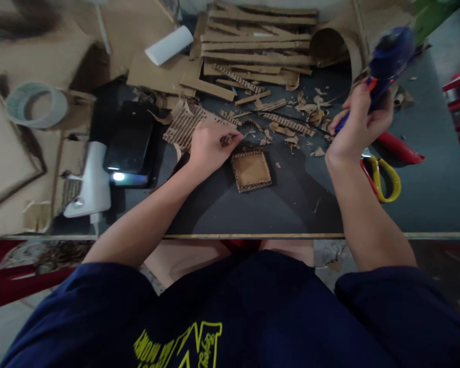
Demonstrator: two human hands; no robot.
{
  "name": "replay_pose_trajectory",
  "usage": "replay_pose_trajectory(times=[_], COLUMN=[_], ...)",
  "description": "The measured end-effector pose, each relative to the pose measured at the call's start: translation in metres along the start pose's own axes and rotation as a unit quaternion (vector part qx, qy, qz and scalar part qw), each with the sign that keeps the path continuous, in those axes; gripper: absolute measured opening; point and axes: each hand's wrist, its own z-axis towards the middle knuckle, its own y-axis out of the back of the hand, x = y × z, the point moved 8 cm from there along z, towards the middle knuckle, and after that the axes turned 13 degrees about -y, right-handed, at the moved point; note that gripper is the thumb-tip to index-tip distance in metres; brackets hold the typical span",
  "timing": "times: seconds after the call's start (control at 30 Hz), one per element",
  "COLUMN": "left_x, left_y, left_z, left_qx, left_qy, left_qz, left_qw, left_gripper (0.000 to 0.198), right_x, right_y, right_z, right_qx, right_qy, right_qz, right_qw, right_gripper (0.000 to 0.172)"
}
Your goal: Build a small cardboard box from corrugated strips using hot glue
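The right hand (362, 115), at the upper right, is wrapped around a blue tool (391, 59) that looks like a glue gun. The left hand (210, 145), near the middle, pinches its fingers; I can't tell for sure what's in them. The little cardboard tray (253, 171) sits in the middle of the frame, with nobody holding it, so a bump could slide it. Loose scraps (310, 110) nearby could stick to glue drips. A hot tip could burn fingers.
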Motion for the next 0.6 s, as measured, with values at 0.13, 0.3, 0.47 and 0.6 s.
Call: replay_pose_trajectory(times=[0.13,0.3,0.47,0.6], left_x=[0.003,0.002,0.0,0.003], left_y=[-0.005,-0.006,-0.004,-0.005], left_z=[0.0,-0.001,0.0,0.001], left_qx=[0.031,0.037,0.031,0.027], left_qy=[-0.004,-0.014,-0.006,0.004], left_qz=[0.022,0.027,0.008,0.007], left_qw=[0.999,0.999,0.999,1.0], left_gripper=[0.017,0.017,0.017,0.019], right_x=[-0.008,-0.005,0.014,0.017], right_y=[0.013,0.009,-0.001,-0.003], right_z=[0.005,-0.003,-0.013,-0.016], right_qx=[-0.079,-0.096,-0.075,-0.067], right_qy=[-0.035,-0.084,-0.065,-0.058], right_qz=[0.038,0.053,0.03,0.037], right_qw=[0.996,0.99,0.995,0.995], right_gripper=[0.043,0.042,0.046,0.053])
